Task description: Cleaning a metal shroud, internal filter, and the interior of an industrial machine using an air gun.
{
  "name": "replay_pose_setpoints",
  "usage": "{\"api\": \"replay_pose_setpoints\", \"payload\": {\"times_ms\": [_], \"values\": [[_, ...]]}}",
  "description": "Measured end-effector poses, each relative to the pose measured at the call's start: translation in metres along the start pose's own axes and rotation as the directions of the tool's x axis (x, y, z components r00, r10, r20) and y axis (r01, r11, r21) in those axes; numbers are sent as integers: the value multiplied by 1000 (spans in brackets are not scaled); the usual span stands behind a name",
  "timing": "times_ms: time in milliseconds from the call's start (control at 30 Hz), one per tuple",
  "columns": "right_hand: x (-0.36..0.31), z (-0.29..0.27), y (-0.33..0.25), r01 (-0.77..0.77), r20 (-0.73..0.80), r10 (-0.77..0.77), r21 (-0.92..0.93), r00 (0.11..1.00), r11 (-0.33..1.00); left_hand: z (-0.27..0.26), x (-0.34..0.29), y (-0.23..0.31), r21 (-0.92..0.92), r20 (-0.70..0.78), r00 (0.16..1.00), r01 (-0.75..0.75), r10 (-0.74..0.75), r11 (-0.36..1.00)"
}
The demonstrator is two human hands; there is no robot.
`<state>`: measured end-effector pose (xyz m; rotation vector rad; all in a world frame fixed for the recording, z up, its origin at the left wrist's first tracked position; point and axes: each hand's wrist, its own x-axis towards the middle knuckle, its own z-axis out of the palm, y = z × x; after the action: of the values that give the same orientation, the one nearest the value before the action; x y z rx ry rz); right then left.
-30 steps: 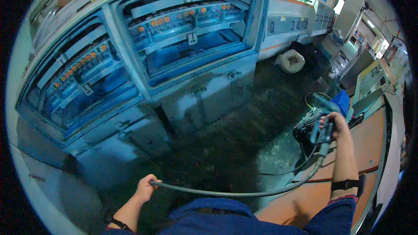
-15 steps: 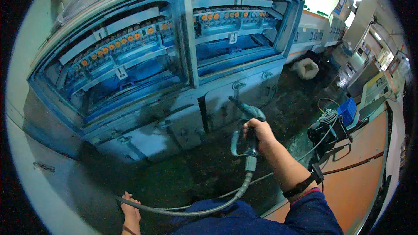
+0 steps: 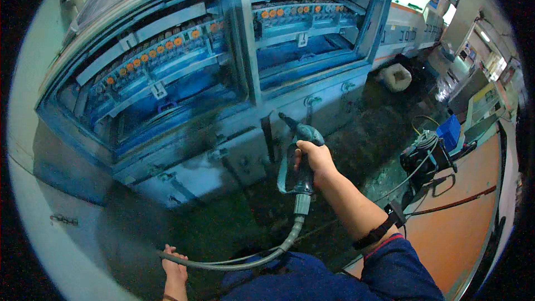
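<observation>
Pointing forward in front of the blue-lit cabinet (image 3: 248,50), the nozzle gun (image 3: 306,132), one second ago right of it, is grasped by the right hand (image 3: 316,160), so work seems directed there, while the hose (image 3: 291,238) crosses the left hand (image 3: 175,269), whose closing I cannot tell.

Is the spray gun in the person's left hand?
No, the right hand grips the spray gun, while the left hand is at the hose.
</observation>
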<state>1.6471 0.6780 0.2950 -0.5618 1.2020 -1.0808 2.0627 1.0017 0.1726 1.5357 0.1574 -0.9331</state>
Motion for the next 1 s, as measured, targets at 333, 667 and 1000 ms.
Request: {"api": "replay_pose_setpoints", "payload": {"times_ms": [333, 667, 1000], "values": [[42, 16, -12, 177, -296, -157, 42, 942, 983, 22, 80, 40, 39, 227, 966, 117, -123, 992], [24, 45, -19, 229, -362, -277, -169, 890, 959, 60, 155, 97, 196, 502, 804, 255, -320, 947], [52, -17, -29, 82, -338, -458, -726, 822, 683, 103, 176, 70, 292, 521, 780, 217, -346, 931]]}}
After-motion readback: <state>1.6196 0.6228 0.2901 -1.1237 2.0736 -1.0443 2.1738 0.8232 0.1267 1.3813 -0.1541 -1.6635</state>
